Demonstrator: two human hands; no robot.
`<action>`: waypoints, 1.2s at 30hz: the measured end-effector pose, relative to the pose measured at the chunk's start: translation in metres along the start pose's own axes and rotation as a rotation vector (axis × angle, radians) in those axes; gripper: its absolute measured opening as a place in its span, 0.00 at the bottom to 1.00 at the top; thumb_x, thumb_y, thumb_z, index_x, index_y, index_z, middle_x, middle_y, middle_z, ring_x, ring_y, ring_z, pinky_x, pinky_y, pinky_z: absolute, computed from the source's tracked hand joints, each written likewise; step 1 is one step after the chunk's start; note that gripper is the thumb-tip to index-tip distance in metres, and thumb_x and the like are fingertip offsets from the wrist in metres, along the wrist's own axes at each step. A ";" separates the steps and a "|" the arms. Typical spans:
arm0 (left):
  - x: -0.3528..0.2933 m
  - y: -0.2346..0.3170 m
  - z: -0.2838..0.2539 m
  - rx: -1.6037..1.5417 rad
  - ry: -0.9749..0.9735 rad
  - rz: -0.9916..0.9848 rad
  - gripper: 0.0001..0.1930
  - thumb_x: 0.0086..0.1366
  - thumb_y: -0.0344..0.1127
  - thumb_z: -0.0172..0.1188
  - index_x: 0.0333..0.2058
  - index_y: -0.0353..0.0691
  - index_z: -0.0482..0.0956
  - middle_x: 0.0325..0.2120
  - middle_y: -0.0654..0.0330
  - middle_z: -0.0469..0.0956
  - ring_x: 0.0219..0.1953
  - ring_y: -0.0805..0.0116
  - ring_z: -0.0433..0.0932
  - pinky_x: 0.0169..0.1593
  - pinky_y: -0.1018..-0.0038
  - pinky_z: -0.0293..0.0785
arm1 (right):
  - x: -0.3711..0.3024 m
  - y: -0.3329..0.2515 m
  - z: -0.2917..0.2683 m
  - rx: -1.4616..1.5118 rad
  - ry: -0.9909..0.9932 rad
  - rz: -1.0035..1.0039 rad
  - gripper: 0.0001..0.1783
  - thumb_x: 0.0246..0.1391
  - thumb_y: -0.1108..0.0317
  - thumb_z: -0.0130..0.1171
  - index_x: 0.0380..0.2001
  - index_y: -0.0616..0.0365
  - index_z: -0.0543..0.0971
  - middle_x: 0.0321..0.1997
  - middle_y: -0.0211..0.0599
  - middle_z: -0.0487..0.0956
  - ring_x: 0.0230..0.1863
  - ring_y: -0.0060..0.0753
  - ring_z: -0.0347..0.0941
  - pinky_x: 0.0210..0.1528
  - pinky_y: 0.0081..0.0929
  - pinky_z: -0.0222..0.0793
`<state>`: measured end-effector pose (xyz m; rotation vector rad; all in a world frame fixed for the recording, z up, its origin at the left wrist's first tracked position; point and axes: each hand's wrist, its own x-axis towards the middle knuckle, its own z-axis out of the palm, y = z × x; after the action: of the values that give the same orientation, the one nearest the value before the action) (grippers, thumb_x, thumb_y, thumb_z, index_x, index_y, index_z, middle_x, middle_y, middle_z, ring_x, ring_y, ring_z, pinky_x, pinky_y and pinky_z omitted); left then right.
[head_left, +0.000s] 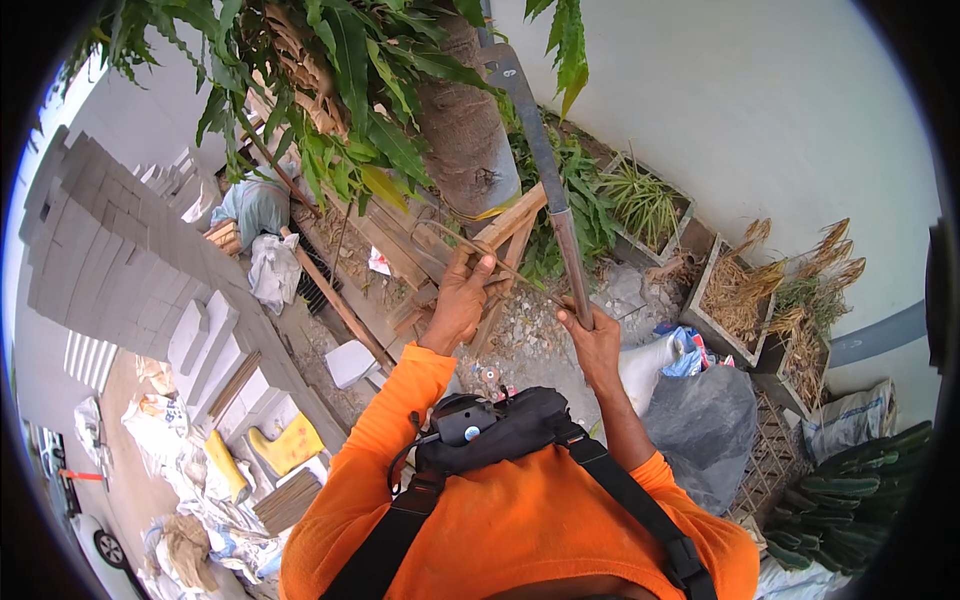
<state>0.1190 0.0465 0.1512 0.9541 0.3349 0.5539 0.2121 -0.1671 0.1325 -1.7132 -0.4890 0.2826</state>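
My right hand (597, 345) is wrapped round the pipe-like handle of a machete (540, 140). Its long dark blade points up and away, beside the tree trunk. A thin rod with a hooked far-left end (515, 272) is pinched between the thumb and fingers of my left hand (462, 300). The rod slants down toward my right thumb; whether that thumb touches it, I cannot tell. Just beyond my left hand stands a rough wooden frame (515, 218), its planks nailed at angles near the foot of the trunk (465, 125).
Leafy branches (350, 90) hang overhead at the left. Planter boxes (735, 300) line the wall at right, near a black plastic bag (700, 430) and a cactus (850, 500). Stacked grey blocks (120, 230), yellow boots (285, 447) and a leaning pole (335, 300) are at left.
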 end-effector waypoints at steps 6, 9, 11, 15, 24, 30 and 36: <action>-0.029 -0.025 -0.007 0.394 0.228 -0.030 0.09 0.75 0.35 0.60 0.47 0.37 0.75 0.42 0.58 0.82 0.40 0.70 0.84 0.35 0.75 0.81 | -0.010 0.038 0.002 -0.049 -0.204 0.136 0.14 0.57 0.61 0.73 0.36 0.63 0.87 0.25 0.26 0.81 0.28 0.17 0.70 0.31 0.24 0.65; -0.027 -0.027 -0.021 0.443 0.277 -0.077 0.10 0.74 0.33 0.60 0.49 0.35 0.77 0.40 0.60 0.82 0.42 0.72 0.84 0.35 0.76 0.81 | -0.014 0.050 0.022 -0.043 -0.249 0.186 0.13 0.58 0.61 0.73 0.32 0.62 0.86 0.22 0.25 0.78 0.24 0.16 0.65 0.27 0.24 0.59; -0.021 -0.042 -0.047 0.423 0.259 -0.091 0.13 0.74 0.33 0.60 0.53 0.34 0.76 0.39 0.60 0.83 0.41 0.72 0.85 0.35 0.76 0.80 | -0.015 0.052 0.038 -0.021 -0.259 0.229 0.13 0.58 0.61 0.72 0.30 0.61 0.85 0.20 0.24 0.77 0.23 0.16 0.64 0.25 0.24 0.57; -0.022 -0.036 -0.069 0.451 0.110 -0.111 0.18 0.75 0.32 0.58 0.59 0.32 0.75 0.40 0.59 0.83 0.39 0.71 0.85 0.34 0.76 0.80 | -0.007 0.088 0.066 0.034 -0.174 0.220 0.13 0.59 0.62 0.71 0.28 0.61 0.83 0.19 0.24 0.75 0.20 0.16 0.63 0.22 0.24 0.57; 0.010 -0.012 -0.153 1.462 0.434 0.311 0.21 0.67 0.41 0.63 0.54 0.36 0.78 0.48 0.44 0.76 0.51 0.42 0.74 0.55 0.52 0.71 | 0.002 0.046 0.062 0.105 -0.185 0.429 0.13 0.59 0.63 0.72 0.29 0.61 0.82 0.17 0.22 0.71 0.16 0.13 0.60 0.17 0.21 0.52; 0.050 0.000 -0.168 1.647 0.320 0.204 0.16 0.62 0.42 0.66 0.44 0.41 0.79 0.47 0.51 0.77 0.53 0.44 0.72 0.55 0.42 0.60 | 0.010 0.013 0.059 0.136 -0.180 0.449 0.13 0.60 0.63 0.71 0.30 0.61 0.82 0.16 0.21 0.70 0.15 0.13 0.59 0.16 0.19 0.50; 0.044 0.022 -0.178 1.605 0.167 0.094 0.13 0.58 0.40 0.67 0.38 0.42 0.79 0.43 0.53 0.78 0.50 0.47 0.73 0.53 0.42 0.58 | -0.005 0.012 0.064 0.036 -0.166 0.561 0.14 0.60 0.62 0.71 0.27 0.59 0.80 0.17 0.21 0.70 0.15 0.13 0.58 0.16 0.21 0.50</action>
<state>0.0593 0.2023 0.0719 2.4748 0.9376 0.3736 0.1808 -0.1152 0.1071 -1.7740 -0.1093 0.8353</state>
